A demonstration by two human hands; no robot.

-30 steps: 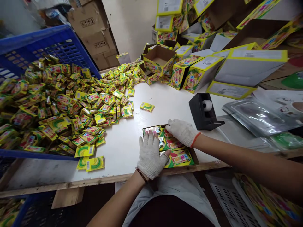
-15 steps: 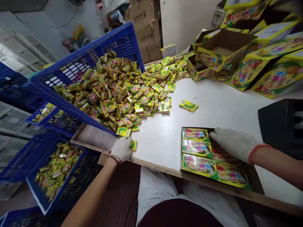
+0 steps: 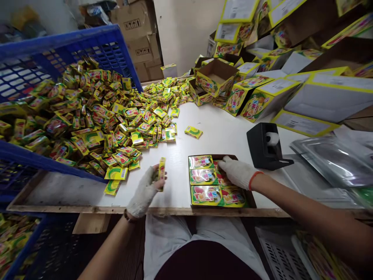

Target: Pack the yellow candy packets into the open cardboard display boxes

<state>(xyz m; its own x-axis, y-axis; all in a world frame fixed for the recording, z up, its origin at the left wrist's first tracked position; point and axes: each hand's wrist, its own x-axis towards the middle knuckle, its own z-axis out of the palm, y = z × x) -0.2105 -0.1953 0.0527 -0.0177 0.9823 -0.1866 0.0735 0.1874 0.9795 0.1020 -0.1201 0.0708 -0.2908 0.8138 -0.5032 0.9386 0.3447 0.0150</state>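
My left hand (image 3: pixel 143 193), in a white knit glove, pinches a small yellow candy box (image 3: pixel 161 174) on end above the white tabletop. My gloved right hand (image 3: pixel 237 172) reaches over an open display carton (image 3: pixel 252 201), its fingers bent together at the inner boxes near the back edge. What these fingertips grip is hidden. Inside the carton lie several shiny "TWINS"-like candy boxes (image 3: pixel 205 194) in rows. To the left of my left hand, two loose candy boxes (image 3: pixel 116 173) lie at the foot of the big heap (image 3: pixel 96 112).
A tipped blue crate (image 3: pixel 124 54) spills the heap onto the table. One loose candy box (image 3: pixel 193 132) lies mid-table. Display cartons (image 3: pixel 217 76) are piled at the back right. Nearby are a black tape dispenser (image 3: pixel 264 146) and clear plastic packaging (image 3: pixel 323 159).
My left hand has lifted a small candy box from the table edge and moved right toward the carton. My right hand stays at the carton. The view has swung right.
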